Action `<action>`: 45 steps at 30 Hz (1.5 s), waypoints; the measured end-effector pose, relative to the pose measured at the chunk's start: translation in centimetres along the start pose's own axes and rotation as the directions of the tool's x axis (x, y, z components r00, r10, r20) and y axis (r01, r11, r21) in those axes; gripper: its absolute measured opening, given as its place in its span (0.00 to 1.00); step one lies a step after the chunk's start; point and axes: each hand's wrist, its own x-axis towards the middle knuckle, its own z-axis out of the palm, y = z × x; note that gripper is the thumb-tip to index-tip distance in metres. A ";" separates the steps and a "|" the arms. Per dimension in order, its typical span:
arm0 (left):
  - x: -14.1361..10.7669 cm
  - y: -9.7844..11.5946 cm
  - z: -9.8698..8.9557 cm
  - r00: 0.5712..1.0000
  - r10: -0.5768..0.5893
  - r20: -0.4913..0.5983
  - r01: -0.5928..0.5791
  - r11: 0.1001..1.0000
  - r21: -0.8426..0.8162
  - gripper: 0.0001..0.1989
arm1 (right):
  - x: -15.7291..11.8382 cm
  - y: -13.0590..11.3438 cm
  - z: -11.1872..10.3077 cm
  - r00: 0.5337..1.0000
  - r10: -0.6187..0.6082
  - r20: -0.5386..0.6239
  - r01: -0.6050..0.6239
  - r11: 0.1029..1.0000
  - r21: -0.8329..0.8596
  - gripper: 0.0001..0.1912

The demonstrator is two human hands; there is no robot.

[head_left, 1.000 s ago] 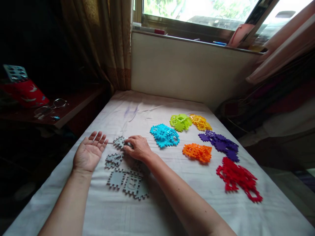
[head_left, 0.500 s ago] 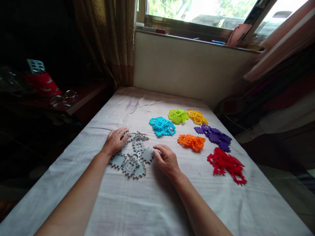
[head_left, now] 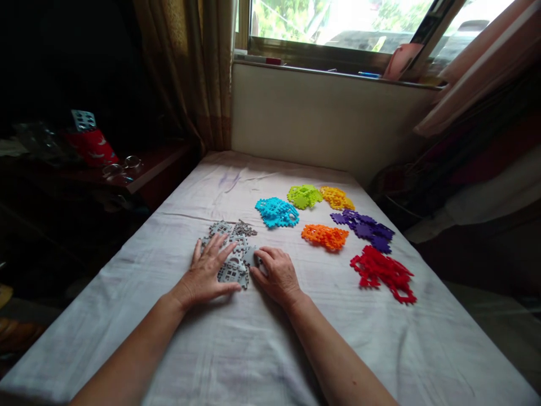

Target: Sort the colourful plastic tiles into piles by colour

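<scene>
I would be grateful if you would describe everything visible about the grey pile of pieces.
The grey pile is a loose heap of flat, plastic-looking pieces with toothed edges. Some have window-like grids, one on the right looks plain, and small thin bits lie at the far side. Pieces overlap, lying mostly flat on the pale sheet, nearer the person than the blue pile. The left hand spreads over its left side, partly hiding it; the right hand's fingertips meet its right edge.
</scene>
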 end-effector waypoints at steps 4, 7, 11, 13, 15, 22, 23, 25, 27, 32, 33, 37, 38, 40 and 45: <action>-0.3 1.2 0.1 0.994 0.086 0.069 -0.088 0.996 0.027 0.48 | 0.0 1.1 -0.5 0.998 0.014 -0.068 -0.013 1.000 0.016 0.14; 0.0 0.8 0.3 0.996 0.078 0.043 -0.079 0.997 0.020 0.43 | 0.0 2.9 -1.4 0.984 0.087 -0.158 -0.086 0.996 0.015 0.12; 0.1 0.2 0.6 0.997 0.038 -0.073 -0.037 0.999 0.009 0.40 | -0.3 5.6 -2.6 0.958 0.189 -0.214 -0.199 0.980 -0.026 0.09; 0.2 0.1 0.8 0.993 0.014 -0.121 -0.013 1.000 0.004 0.41 | -0.6 6.4 -2.9 0.952 0.224 -0.210 -0.242 0.968 -0.063 0.09; 0.3 0.0 0.9 0.985 -0.017 -0.169 0.017 1.000 -0.001 0.42 | -0.8 6.8 -2.9 0.945 0.250 -0.209 -0.275 0.956 -0.100 0.09; 0.5 -0.6 1.2 0.956 -0.131 -0.264 0.121 0.991 -0.054 0.39 | -1.0 6.6 -2.6 0.932 0.283 -0.228 -0.328 0.925 -0.194 0.11; 0.5 -0.6 1.1 0.955 -0.143 -0.261 0.130 0.989 -0.066 0.37 | -1.0 6.3 -2.6 0.931 0.279 -0.237 -0.326 0.925 -0.195 0.12; 0.6 -0.7 1.1 0.956 -0.152 -0.253 0.133 0.987 -0.088 0.31 | -0.8 5.3 -2.4 0.938 0.252 -0.238 -0.297 0.939 -0.174 0.13; 0.6 -0.8 1.0 0.957 -0.149 -0.249 0.126 0.986 -0.106 0.26 | -0.5 3.8 -2.0 0.956 0.205 -0.210 -0.235 0.963 -0.132 0.12; 0.5 -0.9 0.8 0.964 -0.131 -0.230 0.104 0.986 -0.127 0.26 | 0.1 0.1 -0.7 0.989 0.130 -0.069 -0.134 0.989 -0.058 0.17; 0.5 -0.9 0.8 0.966 -0.126 -0.227 0.100 0.987 -0.126 0.26 | 0.2 -0.3 -0.6 0.991 0.129 -0.044 -0.131 0.990 -0.054 0.19; 0.4 -1.1 0.9 0.967 -0.112 -0.230 0.088 0.990 -0.112 0.25 | 0.6 -0.9 -0.2 0.990 0.140 0.001 -0.140 0.989 -0.048 0.20; 0.3 -1.1 1.0 0.966 -0.107 -0.234 0.084 0.991 -0.108 0.25 | 0.6 -0.9 -0.2 0.990 0.139 0.004 -0.139 0.989 -0.047 0.18; 0.2 -1.3 1.1 0.966 -0.092 -0.242 0.070 0.993 -0.097 0.26 | 0.7 -0.9 -0.2 0.991 0.132 0.007 -0.132 0.990 -0.040 0.15; -0.1 -1.3 1.2 0.971 -0.039 -0.235 0.028 0.998 -0.052 0.29 | 0.2 -0.8 -0.8 0.993 0.115 -0.034 -0.114 0.993 0.016 0.13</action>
